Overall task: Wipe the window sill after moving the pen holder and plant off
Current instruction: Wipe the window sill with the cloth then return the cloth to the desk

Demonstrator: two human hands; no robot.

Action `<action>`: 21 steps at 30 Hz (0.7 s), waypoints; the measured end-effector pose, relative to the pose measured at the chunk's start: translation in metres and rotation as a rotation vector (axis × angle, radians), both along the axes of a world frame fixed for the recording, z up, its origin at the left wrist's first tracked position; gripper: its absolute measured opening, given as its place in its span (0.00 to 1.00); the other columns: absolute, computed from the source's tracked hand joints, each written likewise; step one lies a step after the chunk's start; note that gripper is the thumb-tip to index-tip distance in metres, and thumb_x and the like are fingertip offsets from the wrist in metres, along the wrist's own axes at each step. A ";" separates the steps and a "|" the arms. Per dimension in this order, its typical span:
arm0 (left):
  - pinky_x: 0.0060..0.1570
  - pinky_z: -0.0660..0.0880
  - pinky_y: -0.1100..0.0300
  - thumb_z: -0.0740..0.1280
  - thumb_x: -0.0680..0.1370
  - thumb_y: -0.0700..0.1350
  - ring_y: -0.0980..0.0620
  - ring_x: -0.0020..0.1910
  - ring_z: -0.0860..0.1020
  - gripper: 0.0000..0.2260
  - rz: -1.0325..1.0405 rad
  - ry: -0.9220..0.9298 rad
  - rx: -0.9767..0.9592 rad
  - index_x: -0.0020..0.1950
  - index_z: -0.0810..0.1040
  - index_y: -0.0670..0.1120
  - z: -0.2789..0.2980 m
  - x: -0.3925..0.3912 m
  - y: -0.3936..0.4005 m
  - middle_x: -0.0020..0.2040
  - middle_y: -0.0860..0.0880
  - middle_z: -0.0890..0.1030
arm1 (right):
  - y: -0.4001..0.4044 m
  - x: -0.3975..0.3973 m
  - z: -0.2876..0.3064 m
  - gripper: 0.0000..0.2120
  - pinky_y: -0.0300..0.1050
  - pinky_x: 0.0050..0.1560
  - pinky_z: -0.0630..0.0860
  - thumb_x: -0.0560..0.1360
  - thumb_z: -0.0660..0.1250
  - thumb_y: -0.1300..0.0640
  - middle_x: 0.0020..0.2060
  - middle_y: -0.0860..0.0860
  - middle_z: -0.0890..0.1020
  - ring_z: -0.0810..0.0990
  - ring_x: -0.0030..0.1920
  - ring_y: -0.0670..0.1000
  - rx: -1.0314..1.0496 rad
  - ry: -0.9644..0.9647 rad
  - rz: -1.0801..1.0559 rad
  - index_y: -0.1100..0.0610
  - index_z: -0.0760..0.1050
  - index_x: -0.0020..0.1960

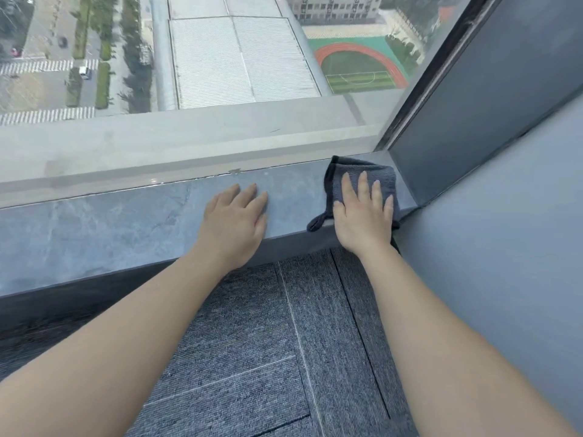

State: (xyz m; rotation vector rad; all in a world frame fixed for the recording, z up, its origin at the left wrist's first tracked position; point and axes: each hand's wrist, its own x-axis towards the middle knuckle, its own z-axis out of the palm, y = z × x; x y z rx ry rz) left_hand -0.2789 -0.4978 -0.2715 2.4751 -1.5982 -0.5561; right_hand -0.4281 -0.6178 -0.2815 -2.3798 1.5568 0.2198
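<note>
The grey stone window sill (pixel 110 222) runs across the view below the glass. A dark grey cloth (pixel 353 171) lies flat on the sill's right end, in the corner by the wall. My right hand (pixel 362 212) presses down on the cloth with its fingers spread. My left hand (pixel 235 219) rests palm down on the bare sill to the left of the cloth, holding nothing. No pen holder or plant is in view.
The window glass (pixel 220 74) rises straight behind the sill. A grey wall (pixel 504 216) closes the right side, with a dark frame (pixel 419 89) in the corner. Grey carpet tiles (pixel 268 342) cover the floor below the sill's front edge.
</note>
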 end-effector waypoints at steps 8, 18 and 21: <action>0.72 0.53 0.49 0.45 0.75 0.55 0.44 0.74 0.59 0.27 0.047 -0.030 -0.035 0.71 0.65 0.48 -0.004 -0.007 -0.028 0.75 0.49 0.64 | -0.047 -0.007 -0.001 0.26 0.53 0.75 0.41 0.80 0.46 0.51 0.77 0.53 0.44 0.43 0.77 0.55 -0.016 0.014 -0.068 0.51 0.43 0.76; 0.71 0.57 0.50 0.38 0.68 0.58 0.44 0.73 0.62 0.36 0.038 -0.037 -0.066 0.69 0.68 0.47 -0.002 -0.007 -0.030 0.74 0.48 0.67 | -0.060 -0.002 -0.002 0.26 0.52 0.75 0.42 0.79 0.47 0.52 0.77 0.54 0.46 0.44 0.77 0.54 -0.038 -0.006 0.000 0.53 0.47 0.76; 0.73 0.55 0.51 0.44 0.72 0.54 0.44 0.74 0.60 0.30 0.027 -0.005 -0.037 0.70 0.66 0.47 -0.002 -0.005 -0.025 0.75 0.47 0.64 | -0.045 -0.002 0.000 0.26 0.51 0.75 0.41 0.80 0.47 0.51 0.78 0.52 0.46 0.44 0.77 0.54 -0.036 -0.019 0.117 0.51 0.46 0.76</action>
